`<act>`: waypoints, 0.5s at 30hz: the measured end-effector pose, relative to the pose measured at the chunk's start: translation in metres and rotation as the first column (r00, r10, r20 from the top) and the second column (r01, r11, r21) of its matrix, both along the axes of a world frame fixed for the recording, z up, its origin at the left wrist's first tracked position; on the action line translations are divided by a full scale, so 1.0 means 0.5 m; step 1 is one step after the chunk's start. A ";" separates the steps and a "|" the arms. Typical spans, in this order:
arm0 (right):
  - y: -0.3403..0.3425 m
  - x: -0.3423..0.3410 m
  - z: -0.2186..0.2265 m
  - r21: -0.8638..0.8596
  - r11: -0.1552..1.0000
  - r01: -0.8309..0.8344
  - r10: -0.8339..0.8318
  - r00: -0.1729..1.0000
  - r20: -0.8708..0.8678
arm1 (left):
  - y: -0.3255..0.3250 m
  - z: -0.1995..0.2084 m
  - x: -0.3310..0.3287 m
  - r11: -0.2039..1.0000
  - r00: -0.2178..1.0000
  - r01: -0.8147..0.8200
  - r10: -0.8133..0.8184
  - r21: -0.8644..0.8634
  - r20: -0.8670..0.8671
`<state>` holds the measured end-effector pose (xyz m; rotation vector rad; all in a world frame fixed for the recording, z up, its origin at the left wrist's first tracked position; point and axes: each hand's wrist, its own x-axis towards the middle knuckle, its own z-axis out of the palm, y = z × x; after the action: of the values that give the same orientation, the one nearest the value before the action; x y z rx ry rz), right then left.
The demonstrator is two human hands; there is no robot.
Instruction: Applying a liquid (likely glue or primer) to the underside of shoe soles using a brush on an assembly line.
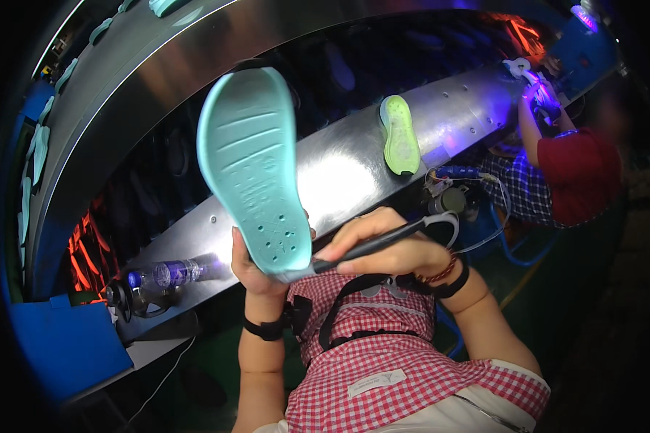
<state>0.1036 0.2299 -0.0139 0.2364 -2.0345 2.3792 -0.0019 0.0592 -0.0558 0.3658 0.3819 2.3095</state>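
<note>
Teal sole: held up above the near edge of the bench (339, 177), between the two hands, its wide end upward; the teal sole (256, 173) shows grooves above and small holes below.
Left hand: the left hand (256, 270) is curled round the sole's lower end, which is gripped at its edges.
Right hand: the right hand (393, 245) is closed round the handle of a brush (379, 239).
Bristles: the bristles (292, 274) are set at the sole's lower rim, apparently touching it.
Done: brushing appears to be under way at that end; how much of the rim is covered cannot be told, as no clear coating line is seen.
Left: the remaining rim may be unfinished; the sole is not yet set down.
Green sole: the green sole (400, 137) is laid on the bench, untouched by either hand; whether it is finished cannot be told.
Farther off: more soles (40, 148) are lined up at far left; another piece is handled by a co-worker (578, 177) at right.
</note>
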 end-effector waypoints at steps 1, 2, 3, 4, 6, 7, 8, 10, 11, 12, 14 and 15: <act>0.018 0.001 0.010 0.021 0.999 -0.043 0.043 0.999 0.014 | -0.005 0.000 -0.008 0.997 0.995 0.061 -0.064 -0.047 -0.074; 0.028 0.003 0.019 0.042 0.995 -0.086 0.085 0.996 0.029 | -0.010 0.000 -0.012 0.988 0.981 0.118 -0.132 -0.098 -0.145; 0.024 -0.007 0.019 0.121 0.992 -0.022 0.028 0.999 -0.046 | -0.012 0.004 -0.014 0.957 0.993 0.017 -0.051 -0.289 -0.109; 0.017 -0.020 0.021 0.195 0.980 0.048 -0.024 0.992 -0.125 | -0.012 0.012 -0.019 0.958 0.992 0.017 -0.052 -0.285 -0.113; 0.007 -0.016 0.032 0.267 0.959 -0.098 0.142 0.978 -0.151 | -0.016 0.033 -0.027 0.885 0.970 0.104 -0.191 -0.454 -0.150; 0.016 -0.016 0.034 0.279 0.946 -0.165 0.218 0.961 -0.172 | -0.021 0.034 -0.031 0.888 0.966 0.196 -0.247 -0.415 -0.072; 0.031 -0.016 0.039 0.292 0.928 -0.231 0.294 0.936 -0.192 | -0.023 0.035 -0.039 0.889 0.966 0.199 -0.250 -0.413 -0.072; 0.051 -0.019 0.060 0.371 0.864 -0.340 0.434 0.877 -0.206 | -0.025 0.036 -0.048 0.831 0.922 0.364 -0.387 -0.422 0.033; 0.054 -0.022 0.061 0.368 0.896 -0.247 0.351 0.903 -0.248 | -0.026 0.043 -0.046 0.787 0.927 0.351 -0.369 -0.507 0.069; 0.061 -0.020 0.065 0.363 0.920 -0.148 0.262 0.921 -0.289 | -0.017 0.064 -0.040 0.787 0.925 0.356 -0.372 -0.504 0.073; 0.067 -0.027 0.062 0.350 0.908 -0.229 0.329 0.908 -0.261 | 0.000 0.101 -0.030 0.681 0.898 0.273 -0.434 -0.680 -0.074; 0.072 -0.027 0.066 0.398 0.869 -0.294 0.403 0.887 -0.226 | -0.001 0.097 -0.031 0.671 0.883 0.300 -0.465 -0.678 -0.070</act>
<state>0.0901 0.2660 0.0191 0.9942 -2.4073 1.9363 -0.0175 0.0589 -0.0071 0.3252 1.0891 1.5776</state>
